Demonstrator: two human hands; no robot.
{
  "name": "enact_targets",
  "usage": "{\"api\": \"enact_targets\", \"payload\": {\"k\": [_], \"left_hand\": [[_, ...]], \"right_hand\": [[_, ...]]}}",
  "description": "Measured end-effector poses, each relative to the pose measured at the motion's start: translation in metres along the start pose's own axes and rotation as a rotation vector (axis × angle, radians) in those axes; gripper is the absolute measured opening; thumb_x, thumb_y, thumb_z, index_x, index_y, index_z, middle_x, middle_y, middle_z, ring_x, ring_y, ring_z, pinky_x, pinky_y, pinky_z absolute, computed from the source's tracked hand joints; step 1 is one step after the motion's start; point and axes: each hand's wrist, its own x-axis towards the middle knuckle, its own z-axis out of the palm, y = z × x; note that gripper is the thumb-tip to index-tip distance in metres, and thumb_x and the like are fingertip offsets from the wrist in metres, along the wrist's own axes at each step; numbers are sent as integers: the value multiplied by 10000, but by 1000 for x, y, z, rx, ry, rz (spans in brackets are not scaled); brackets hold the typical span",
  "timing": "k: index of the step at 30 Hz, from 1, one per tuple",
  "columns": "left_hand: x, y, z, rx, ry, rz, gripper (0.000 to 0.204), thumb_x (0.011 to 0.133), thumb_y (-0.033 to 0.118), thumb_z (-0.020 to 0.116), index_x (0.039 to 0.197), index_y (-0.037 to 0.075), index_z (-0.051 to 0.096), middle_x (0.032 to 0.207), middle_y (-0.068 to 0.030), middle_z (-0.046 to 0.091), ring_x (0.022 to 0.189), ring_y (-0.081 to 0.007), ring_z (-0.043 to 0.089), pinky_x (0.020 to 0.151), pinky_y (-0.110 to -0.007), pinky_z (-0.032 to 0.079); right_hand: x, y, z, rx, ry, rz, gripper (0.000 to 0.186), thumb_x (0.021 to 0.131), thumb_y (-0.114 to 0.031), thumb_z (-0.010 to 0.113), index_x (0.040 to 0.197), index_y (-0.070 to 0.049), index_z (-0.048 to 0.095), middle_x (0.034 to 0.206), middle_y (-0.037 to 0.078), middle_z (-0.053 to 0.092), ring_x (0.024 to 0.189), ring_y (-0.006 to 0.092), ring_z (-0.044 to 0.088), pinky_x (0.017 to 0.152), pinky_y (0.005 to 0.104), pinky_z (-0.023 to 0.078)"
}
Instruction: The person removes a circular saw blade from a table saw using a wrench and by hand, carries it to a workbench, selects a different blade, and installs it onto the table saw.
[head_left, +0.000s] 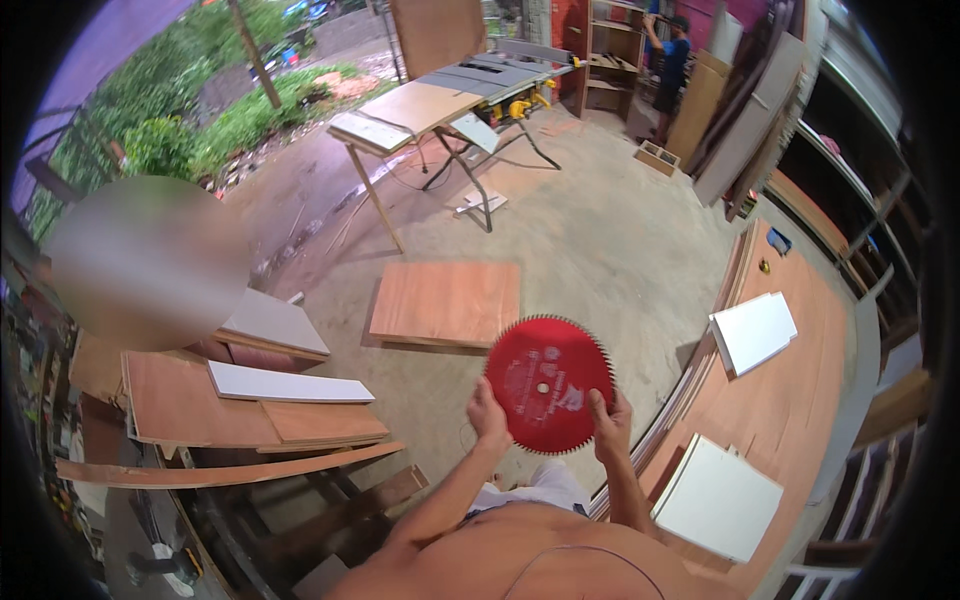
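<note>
Between my hands, held out in front of me above the floor, is a round red circular saw blade [530,400] with fine teeth and a small centre hole, its printed face toward me. My left hand [488,410] grips the blade's lower left edge. My right hand [608,423] grips its right edge, with the thumb over the face. Just beyond the blade, a stack of plywood panels [440,295] lies on the floor.
A table saw [470,80] with a plywood extension stands ahead. A person [668,70] works at a wooden shelf unit [605,85]. Boards [160,395] sit on a low bench at left, below a blurred patch. Long plywood sheets [780,400] with white panels [750,330] lie at right.
</note>
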Motion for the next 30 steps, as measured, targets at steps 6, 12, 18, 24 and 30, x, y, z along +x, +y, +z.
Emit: {"api": "enact_targets", "payload": {"k": [6, 12, 18, 24, 30], "left_hand": [[90, -10, 139, 683, -18, 171, 617, 1074, 551, 430, 1004, 21, 738, 945, -263, 726, 968, -456, 697, 826, -516, 531], [204, 13, 236, 535, 135, 218, 713, 1075, 600, 324, 903, 9, 685, 883, -288, 669, 904, -493, 651, 823, -552, 480], [288, 69, 277, 361, 478, 409, 778, 1065, 627, 321, 743, -15, 620, 722, -278, 607, 728, -478, 611, 707, -535, 453], [337, 124, 290, 311, 645, 755, 675, 1085, 525, 383, 694, 0, 546, 586, -237, 501, 585, -441, 537, 588, -502, 391], [425, 175, 395, 395, 624, 1004, 564, 1086, 433, 448, 712, 31, 575, 571, -197, 497, 534, -384, 526, 549, -479, 392]], "right_hand": [[128, -26, -9, -200, 58, -185, 333, 1065, -212, 626, 1293, 32, 629, 1163, 91, 703, 989, 135, 636, 880, 272, 525], [303, -24, -10, -454, -289, -188, 345, 1072, -245, 621, 1256, 46, 635, 1115, 99, 704, 940, 138, 623, 832, 289, 530], [447, -63, 58, -615, -854, -367, 314, 1059, -212, 613, 1139, 90, 648, 921, 177, 726, 804, 194, 644, 748, 356, 541], [554, -46, 107, -691, -1230, -436, 279, 1047, -209, 604, 1047, 68, 638, 821, 230, 730, 668, 249, 694, 646, 397, 549], [677, -36, 130, -697, -1186, -451, 250, 1042, -196, 608, 1006, 51, 631, 794, 227, 723, 661, 248, 710, 633, 385, 545]]}}
